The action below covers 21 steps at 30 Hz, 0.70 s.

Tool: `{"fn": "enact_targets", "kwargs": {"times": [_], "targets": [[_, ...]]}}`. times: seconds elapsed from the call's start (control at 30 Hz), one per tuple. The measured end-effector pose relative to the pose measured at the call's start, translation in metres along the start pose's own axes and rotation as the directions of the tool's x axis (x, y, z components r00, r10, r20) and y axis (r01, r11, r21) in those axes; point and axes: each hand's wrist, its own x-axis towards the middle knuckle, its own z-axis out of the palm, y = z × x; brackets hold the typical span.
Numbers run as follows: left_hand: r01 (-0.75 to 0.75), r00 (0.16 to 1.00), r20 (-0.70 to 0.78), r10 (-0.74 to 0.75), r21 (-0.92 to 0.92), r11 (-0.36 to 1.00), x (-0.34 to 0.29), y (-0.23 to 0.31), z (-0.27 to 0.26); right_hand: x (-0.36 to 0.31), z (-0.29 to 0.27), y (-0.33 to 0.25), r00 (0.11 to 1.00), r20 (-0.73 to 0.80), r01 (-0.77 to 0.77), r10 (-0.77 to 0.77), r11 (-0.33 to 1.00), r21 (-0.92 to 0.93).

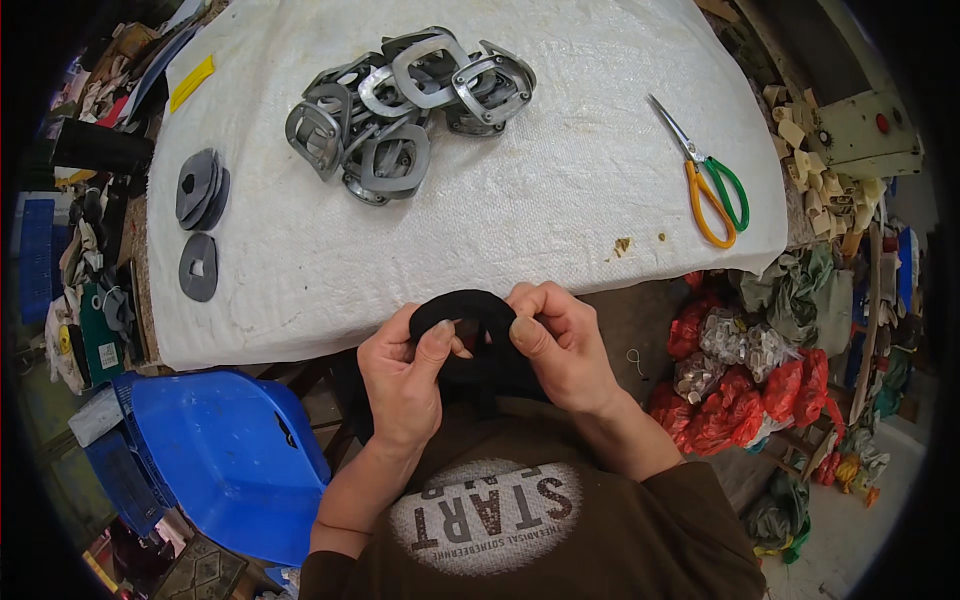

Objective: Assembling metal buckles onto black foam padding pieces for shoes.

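My left hand [405, 372] and my right hand [570, 345] hold a black, soft-looking ring-shaped piece [462, 303] between them, just off the table's near edge. Each hand pinches one side of it with thumb and fingers. Its lower part is hard to tell from the dark fabric behind. Farther off on the table lies a heap of grey metal buckle-like frames [432, 101] with rounded corners and open middles. At the left are a small stack of grey flat pieces with holes [203, 195] and a single similar piece [198, 285].
A white woven sheet [560, 190] covers the table. Scissors [692, 152] with orange and green handles lie at its right, a yellow strip [192, 83] at its far left. A blue plastic tub [215, 440] stands lower left; red plastic bags [735, 400] sit lower right.
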Motion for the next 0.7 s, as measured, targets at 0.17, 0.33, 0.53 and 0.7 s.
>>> {"fn": "enact_targets", "kwargs": {"times": [0.17,0.33,0.53,0.7], "targets": [[0.023,1.0,0.015,-0.022,-0.106,0.994,0.0,-0.003,0.001,0.001,-0.002,0.009,0.966,0.113,-0.257,0.232,0.884,0.39],[-0.004,0.998,0.057,0.008,-0.079,0.997,0.001,-0.003,-0.002,0.002,0.0,0.006,0.95,0.205,-0.308,0.236,0.818,0.486],[0.037,0.998,0.057,-0.03,-0.11,0.993,0.004,-0.002,0.0,0.002,0.003,0.013,0.969,0.185,-0.231,0.161,0.85,0.473],[0.081,0.987,0.15,-0.056,-0.166,0.983,0.004,0.004,0.002,0.006,0.003,0.014,0.939,0.338,-0.114,-0.058,0.877,0.467]]}}
